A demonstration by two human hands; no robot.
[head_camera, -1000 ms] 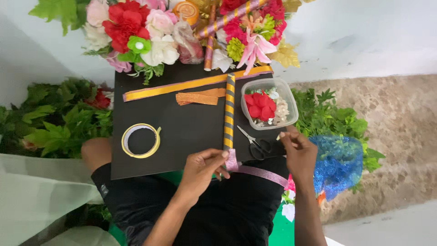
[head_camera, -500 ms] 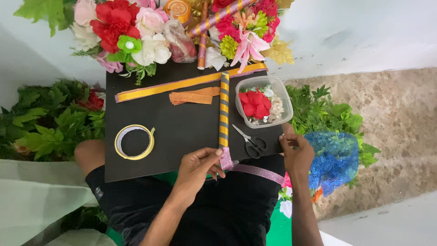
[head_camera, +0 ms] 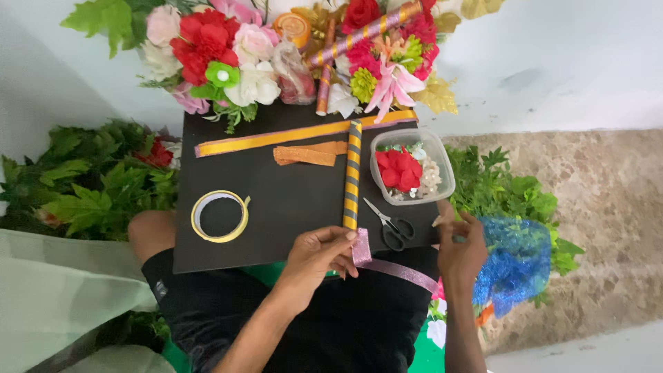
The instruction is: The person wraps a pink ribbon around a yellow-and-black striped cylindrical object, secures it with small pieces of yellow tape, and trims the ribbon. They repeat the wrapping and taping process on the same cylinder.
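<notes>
Black board [head_camera: 290,200], lap; stone floor [head_camera: 608,200]

pale blue-white wall [head_camera: 566,62], speckled beige stone floor [head_camera: 608,200], green foliage [head_camera: 83,179] both sides, even daylight

Gold-and-grey striped stick [head_camera: 353,176], upright on black board, pink glitter ribbon [head_camera: 394,268] trailing rightward from its base

One tape roll [head_camera: 219,216], one scissors [head_camera: 391,226], one tub [head_camera: 412,166].
</notes>
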